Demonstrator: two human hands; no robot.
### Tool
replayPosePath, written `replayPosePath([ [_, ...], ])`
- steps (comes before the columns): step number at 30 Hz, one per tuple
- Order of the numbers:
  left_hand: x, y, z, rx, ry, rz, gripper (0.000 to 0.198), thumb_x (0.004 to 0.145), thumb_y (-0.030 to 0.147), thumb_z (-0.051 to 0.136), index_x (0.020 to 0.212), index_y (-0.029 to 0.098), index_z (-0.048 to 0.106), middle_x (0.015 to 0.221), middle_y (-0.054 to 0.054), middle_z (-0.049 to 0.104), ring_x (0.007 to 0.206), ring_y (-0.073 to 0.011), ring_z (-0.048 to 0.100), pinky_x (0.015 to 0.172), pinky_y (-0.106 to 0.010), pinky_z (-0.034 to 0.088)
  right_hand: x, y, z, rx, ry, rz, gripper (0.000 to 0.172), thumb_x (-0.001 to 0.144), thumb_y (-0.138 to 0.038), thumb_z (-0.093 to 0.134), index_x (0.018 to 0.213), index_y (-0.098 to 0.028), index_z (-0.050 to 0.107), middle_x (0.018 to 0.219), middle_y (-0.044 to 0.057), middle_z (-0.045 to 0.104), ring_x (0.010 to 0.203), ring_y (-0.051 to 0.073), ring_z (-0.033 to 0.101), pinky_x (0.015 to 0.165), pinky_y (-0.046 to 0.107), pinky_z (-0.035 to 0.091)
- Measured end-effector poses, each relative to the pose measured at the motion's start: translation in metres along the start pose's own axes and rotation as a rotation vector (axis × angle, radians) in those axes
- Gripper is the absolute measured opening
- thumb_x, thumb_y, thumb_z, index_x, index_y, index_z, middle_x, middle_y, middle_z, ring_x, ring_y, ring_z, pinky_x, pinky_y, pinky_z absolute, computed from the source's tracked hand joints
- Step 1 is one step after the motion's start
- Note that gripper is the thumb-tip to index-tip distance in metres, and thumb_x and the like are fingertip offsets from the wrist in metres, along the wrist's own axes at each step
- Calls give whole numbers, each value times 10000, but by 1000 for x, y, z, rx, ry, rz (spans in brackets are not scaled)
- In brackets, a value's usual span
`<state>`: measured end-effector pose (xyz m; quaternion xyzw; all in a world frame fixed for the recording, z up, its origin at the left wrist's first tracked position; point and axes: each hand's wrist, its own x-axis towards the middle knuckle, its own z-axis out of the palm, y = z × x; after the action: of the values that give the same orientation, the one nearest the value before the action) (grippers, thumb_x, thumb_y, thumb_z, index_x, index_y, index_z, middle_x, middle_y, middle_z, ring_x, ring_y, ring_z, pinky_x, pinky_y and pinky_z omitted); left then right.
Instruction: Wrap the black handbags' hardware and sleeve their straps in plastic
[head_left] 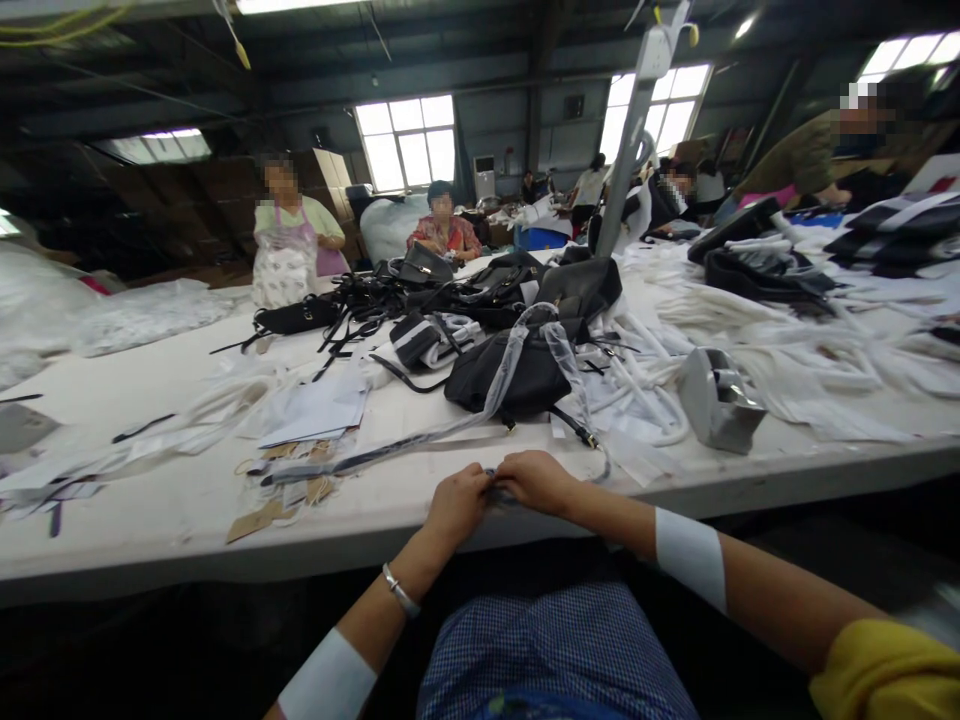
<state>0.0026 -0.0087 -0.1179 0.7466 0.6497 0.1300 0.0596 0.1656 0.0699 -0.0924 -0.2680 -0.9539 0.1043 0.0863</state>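
My left hand (457,503) and my right hand (538,482) meet at the table's front edge, fingers closed in a pinch. Between them is a small dark strip (491,474), mostly hidden by the fingers, so its kind is unclear. Just beyond my hands lies a black handbag (517,370). Clear plastic wraps its raised strap (508,368). A long dark strap (375,455), also in clear plastic, stretches left across the table. A thinner strap with a gold buckle (589,438) hangs off the bag's right side.
Black bags (480,285) are heaped mid-table. A grey tape dispenser (721,400) stands at the right, beside white padding strips (637,385). Left of my hands lie brown tags (259,520) and white sheets (319,405). A metal post (630,150) rises behind; several people work around the table.
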Motion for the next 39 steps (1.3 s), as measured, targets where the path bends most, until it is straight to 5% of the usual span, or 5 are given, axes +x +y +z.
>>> replayPosePath([
  [5,-14,2,-5,-359,141,-34,110,829,210,594,835,224,703,790,-5,616,733,-133,584,674,-231,412,-62,-11,1,402,365,212,311,919,-388,489,774,-181,669,741,43,645,715,162,591,692,255,411],
  [12,-57,37,9,-590,163,14,122,855,192,564,852,218,682,834,-22,639,794,-140,606,730,-223,456,-112,-33,48,1059,124,514,331,881,-435,498,830,-148,655,601,-2,589,524,133,546,519,223,422],
  [21,-26,-18,-21,56,-49,330,267,915,145,425,1091,243,599,995,-40,630,926,-169,577,818,-255,448,-75,-7,10,422,352,27,247,942,-264,459,1088,-233,656,996,71,661,928,173,601,844,263,446],
  [27,6,-30,-22,57,-148,441,267,917,151,432,1082,256,614,977,-18,629,868,-140,575,797,-233,431,-3,24,9,38,-22,-255,239,897,-211,520,1084,-227,669,1071,54,637,914,179,581,790,267,440],
  [39,-15,-5,-8,-41,-104,-25,286,916,205,459,1179,249,560,960,-32,617,875,-158,602,768,-237,451,27,-6,15,-87,-93,86,260,833,-255,524,807,-122,746,810,137,683,703,203,604,599,268,380],
])
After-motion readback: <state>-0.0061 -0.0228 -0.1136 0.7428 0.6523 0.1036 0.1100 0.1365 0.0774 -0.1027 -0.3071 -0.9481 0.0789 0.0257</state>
